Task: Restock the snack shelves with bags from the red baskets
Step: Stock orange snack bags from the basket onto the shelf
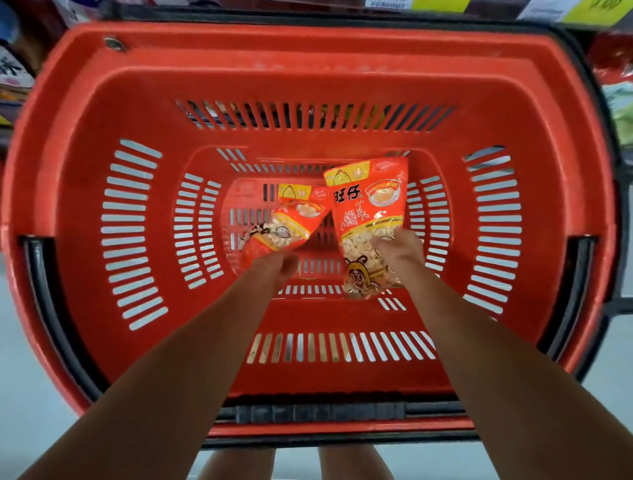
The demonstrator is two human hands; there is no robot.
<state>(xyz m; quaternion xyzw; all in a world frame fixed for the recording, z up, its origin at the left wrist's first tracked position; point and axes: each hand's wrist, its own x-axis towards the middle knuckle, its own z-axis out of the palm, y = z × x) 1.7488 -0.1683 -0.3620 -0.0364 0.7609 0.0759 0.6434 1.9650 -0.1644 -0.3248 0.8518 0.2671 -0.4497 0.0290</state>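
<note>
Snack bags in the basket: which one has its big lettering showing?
The right bag, held by the right hand; the left bag, in the left hand, is tilted and creased, lettering unreadable.

A shop: a red shopping basket (308,68) sits before shelves (239,15) of packaged goods (13,73) (yellow labels (440,4) along the edge).

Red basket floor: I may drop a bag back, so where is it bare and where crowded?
Bare: the floor's far left corner, between the left bag and the left wall of the basket, and the near strip under the wrists. Crowded: centre and right, where the left hand grips it and the right hand grips the right bag.
</note>
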